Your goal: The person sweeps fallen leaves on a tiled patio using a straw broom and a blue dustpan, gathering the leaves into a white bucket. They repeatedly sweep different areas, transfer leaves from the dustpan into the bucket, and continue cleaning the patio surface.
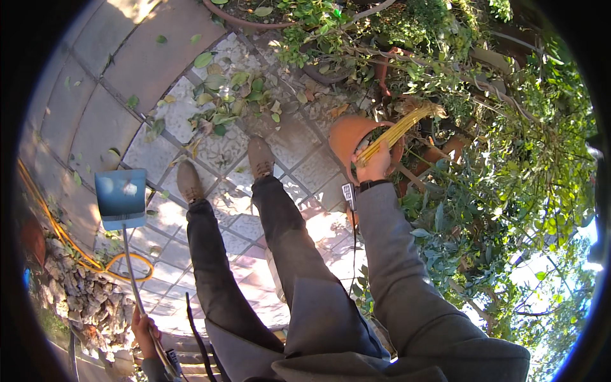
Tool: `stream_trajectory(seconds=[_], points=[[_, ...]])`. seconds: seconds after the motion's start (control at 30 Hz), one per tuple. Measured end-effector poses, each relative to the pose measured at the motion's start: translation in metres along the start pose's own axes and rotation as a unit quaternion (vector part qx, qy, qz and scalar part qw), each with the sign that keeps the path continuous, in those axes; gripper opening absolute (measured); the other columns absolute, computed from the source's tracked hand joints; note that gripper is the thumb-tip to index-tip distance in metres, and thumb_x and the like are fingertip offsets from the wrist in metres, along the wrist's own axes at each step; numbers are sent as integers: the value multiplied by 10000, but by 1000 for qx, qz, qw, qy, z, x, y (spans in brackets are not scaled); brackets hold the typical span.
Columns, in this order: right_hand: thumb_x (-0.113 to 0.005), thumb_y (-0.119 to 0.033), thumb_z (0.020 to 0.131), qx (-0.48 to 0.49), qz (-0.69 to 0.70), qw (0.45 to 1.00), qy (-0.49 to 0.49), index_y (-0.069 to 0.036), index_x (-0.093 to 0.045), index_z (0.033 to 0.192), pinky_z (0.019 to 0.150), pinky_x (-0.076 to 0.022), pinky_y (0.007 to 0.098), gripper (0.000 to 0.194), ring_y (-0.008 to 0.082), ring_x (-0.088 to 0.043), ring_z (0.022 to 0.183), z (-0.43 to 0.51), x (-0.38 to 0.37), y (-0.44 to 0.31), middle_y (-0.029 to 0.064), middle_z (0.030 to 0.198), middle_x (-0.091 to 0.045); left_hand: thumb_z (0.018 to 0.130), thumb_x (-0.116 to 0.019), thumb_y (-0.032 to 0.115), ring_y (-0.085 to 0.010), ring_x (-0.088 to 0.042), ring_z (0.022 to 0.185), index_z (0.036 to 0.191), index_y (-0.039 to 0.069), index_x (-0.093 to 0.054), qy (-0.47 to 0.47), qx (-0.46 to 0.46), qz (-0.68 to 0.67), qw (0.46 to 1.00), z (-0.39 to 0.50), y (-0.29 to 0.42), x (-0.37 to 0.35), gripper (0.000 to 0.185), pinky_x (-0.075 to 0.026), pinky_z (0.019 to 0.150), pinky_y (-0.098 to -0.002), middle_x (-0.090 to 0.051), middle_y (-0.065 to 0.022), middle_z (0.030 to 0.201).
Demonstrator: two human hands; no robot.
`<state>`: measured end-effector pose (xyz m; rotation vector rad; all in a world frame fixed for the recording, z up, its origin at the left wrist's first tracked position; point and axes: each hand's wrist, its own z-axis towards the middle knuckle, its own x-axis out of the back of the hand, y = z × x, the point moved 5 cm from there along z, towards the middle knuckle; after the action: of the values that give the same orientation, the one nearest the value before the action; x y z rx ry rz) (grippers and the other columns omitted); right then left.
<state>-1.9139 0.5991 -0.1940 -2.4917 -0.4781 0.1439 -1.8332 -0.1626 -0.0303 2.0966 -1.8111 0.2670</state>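
My left hand (146, 333) grips the long metal handle (132, 267) of a blue dustpan (120, 196). The pan is held out at the left, over the tiled paving. In my right hand (376, 163) is a yellow straw hand broom (398, 131), its frayed end pointing up and to the right. That hand is at a tilted terracotta pot (347, 136), and the broom crosses in front of the pot's opening. Whether the hand touches the rim I cannot tell. Fallen leaves (226, 98) lie scattered on the tiles beyond my shoes (261, 156).
Dense shrubs and vines (496, 157) crowd the right side. A woody branch (496, 93) reaches across the upper right. An orange hose (57, 224) loops on the ground at left, beside a rough stone edging (81, 286). The rim of a large planter (243, 21) curves along the top.
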Motion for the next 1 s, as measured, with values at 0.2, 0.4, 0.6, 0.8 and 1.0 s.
stream_trajectory(seconds=[0.2, 0.4, 0.6, 0.8, 1.0], points=[[-370, -516, 1015, -12, -78, 995, 61, -118, -465, 953, 463, -384, 396, 414, 236, -488, 542, 161, 21, 4, 64, 707, -503, 913, -506, 87, -61, -382, 363, 1479, 51, -379, 24, -2, -2, 1000, -5, 1, -8, 581, -290, 288, -210, -459, 15, 612], [-432, -474, 1003, -124, -36, 986, -108, -132, -545, 910, 482, -382, 350, 372, 176, -534, 567, 3, 12, 32, 16, 678, -536, 933, -492, 86, -61, -388, 361, 1488, 50, -358, 7, 0, 0, 1000, 1, -13, -10, 572, -298, 291, -221, -469, 18, 611], [-465, -570, 979, -198, -40, 979, -31, -105, -553, 991, 459, -401, 352, 474, 190, -526, 528, -116, -16, 15, 43, 718, -554, 938, -492, 105, -58, -409, 371, 1382, 72, -456, -21, 28, -23, 999, -1, -7, -7, 447, -307, 300, -210, -475, 21, 620], [-416, -545, 999, -106, -45, 993, 12, -135, -497, 907, 496, -400, 394, 428, 217, -506, 563, -31, -32, 30, 57, 691, -510, 934, -484, 86, -71, -401, 359, 1464, 87, -392, -34, 5, -5, 999, 3, -6, -6, 538, -299, 285, -233, -465, 12, 623], [-477, -532, 988, -198, -175, 964, -5, -128, -516, 967, 426, -402, 369, 406, 188, -494, 477, -101, 3, 67, 39, 663, -521, 931, -473, 93, -71, -425, 375, 1455, 95, -391, -6, 17, 12, 1000, 0, -3, 2, 531, -312, 300, -214, -486, 8, 625]])
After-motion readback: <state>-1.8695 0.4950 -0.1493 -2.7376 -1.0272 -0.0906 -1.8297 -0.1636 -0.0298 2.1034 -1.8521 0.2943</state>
